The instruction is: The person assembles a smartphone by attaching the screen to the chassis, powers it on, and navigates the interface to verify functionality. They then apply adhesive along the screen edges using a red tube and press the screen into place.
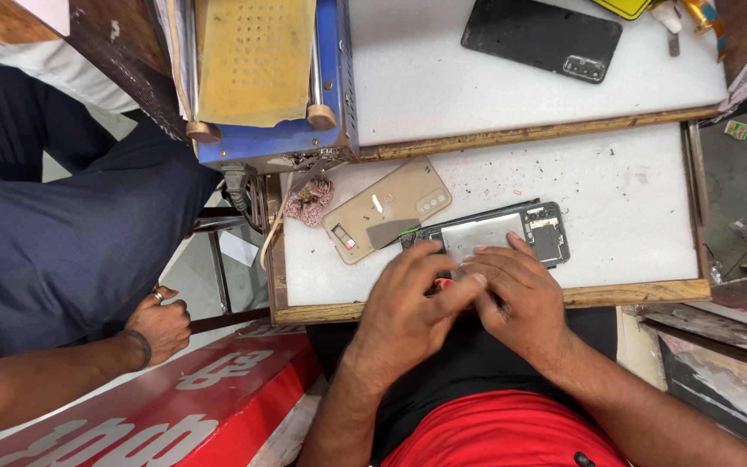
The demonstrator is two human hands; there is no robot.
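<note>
White foam sheet (633, 199) covers the wooden tray on which both hands work: the left hand (408, 307) and right hand (520, 294) meet at the near edge, fingers curled together around a small red item (443, 283) that is largely hidden, so the exact grasp cannot be determined. Just beyond the fingertips lies an opened smartphone (499, 232) with its internals exposed, and beyond the left hand a detached beige back cover (388, 207) lies touching it.

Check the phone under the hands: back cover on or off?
Off. The phone lies with metal shield and circuit board exposed; a tan back cover lies apart beside it. Both hands rest on its near edge.
</note>
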